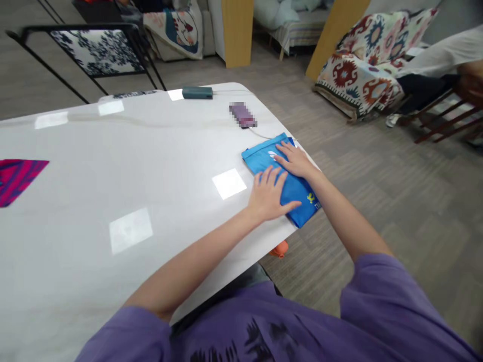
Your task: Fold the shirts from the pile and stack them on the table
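Note:
A folded bright blue cloth with white and yellow printing lies at the right edge of the white table. My left hand rests flat on its near part, fingers spread and stretched out. My right hand lies flat on the far part, fingers extended toward the fold. Both hands press down on the cloth and hold nothing. One corner of the cloth hangs slightly over the table edge.
A pink and purple cloth lies at the table's left edge. A dark teal box and a blurred phone with a cable sit at the far end. A patterned armchair and a seated person are at right.

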Demonstrator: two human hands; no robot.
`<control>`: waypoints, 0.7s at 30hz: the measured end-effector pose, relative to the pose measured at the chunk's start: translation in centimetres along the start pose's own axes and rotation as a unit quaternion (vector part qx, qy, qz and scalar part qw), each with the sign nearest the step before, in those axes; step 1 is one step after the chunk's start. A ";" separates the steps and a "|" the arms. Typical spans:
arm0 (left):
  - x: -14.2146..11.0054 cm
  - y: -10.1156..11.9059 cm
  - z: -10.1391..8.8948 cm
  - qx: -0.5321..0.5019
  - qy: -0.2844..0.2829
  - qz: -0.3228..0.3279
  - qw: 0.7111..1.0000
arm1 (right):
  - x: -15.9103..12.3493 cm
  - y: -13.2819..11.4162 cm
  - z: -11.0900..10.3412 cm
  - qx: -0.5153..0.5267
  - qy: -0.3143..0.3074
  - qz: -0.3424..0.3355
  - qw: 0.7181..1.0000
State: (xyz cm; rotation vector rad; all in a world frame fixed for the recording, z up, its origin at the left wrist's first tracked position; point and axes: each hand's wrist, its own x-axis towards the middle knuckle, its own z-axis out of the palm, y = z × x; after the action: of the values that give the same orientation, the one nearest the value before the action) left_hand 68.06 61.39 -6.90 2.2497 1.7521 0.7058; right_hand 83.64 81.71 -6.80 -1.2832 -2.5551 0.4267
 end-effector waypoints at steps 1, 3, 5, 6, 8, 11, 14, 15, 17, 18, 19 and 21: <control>-0.3 1.0 0.9 0.004 -0.034 0.000 0.999 | -0.2 0.1 0.6 0.003 -0.004 0.005 1.000; -0.9 2.2 1.9 0.019 -0.079 -0.015 0.997 | -0.5 0.4 1.3 0.004 0.001 0.006 1.000; -1.6 2.0 1.5 0.032 -0.083 -0.019 0.996 | -0.4 1.1 1.7 0.006 0.019 0.011 1.000; -2.2 1.3 0.6 0.036 -0.071 -0.028 0.996 | -0.1 1.5 1.8 0.009 0.032 0.009 0.999; -4.2 -1.1 -2.6 0.049 -0.032 -0.054 0.997 | 0.8 1.9 2.0 0.023 0.071 -0.015 0.997; -10.2 -6.3 -10.3 0.087 0.032 -0.132 0.987 | 2.6 -0.3 2.4 0.038 0.123 -0.038 0.991; -19.4 -12.1 -19.3 0.115 0.085 -0.274 0.951 | 3.7 -7.7 3.3 0.034 0.125 -0.079 0.988; -22.9 -13.9 -22.2 0.124 0.107 -0.331 0.929 | 3.9 -11.1 3.7 0.040 0.110 -0.102 0.988; -30.2 -17.1 -27.3 0.141 0.147 -0.430 0.880 | 4.3 -19.0 4.9 0.059 0.067 -0.154 0.984; -33.9 -18.5 -29.5 0.148 0.166 -0.459 0.860 | 4.4 -23.1 5.6 0.070 0.044 -0.181 0.980; -37.5 -19.8 -31.4 0.156 0.186 -0.487 0.839 | 4.5 -27.3 6.5 0.082 0.017 -0.208 0.975; -44.5 -22.0 -34.6 0.167 0.221 -0.540 0.795 | 4.6 -35.6 8.5 0.105 -0.045 -0.257 0.960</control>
State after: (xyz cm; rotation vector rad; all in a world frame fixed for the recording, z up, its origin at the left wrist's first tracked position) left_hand 24.33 20.61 2.54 0.8074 3.0656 0.6633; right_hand 51.81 63.93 -1.23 -0.5071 -2.6928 0.6272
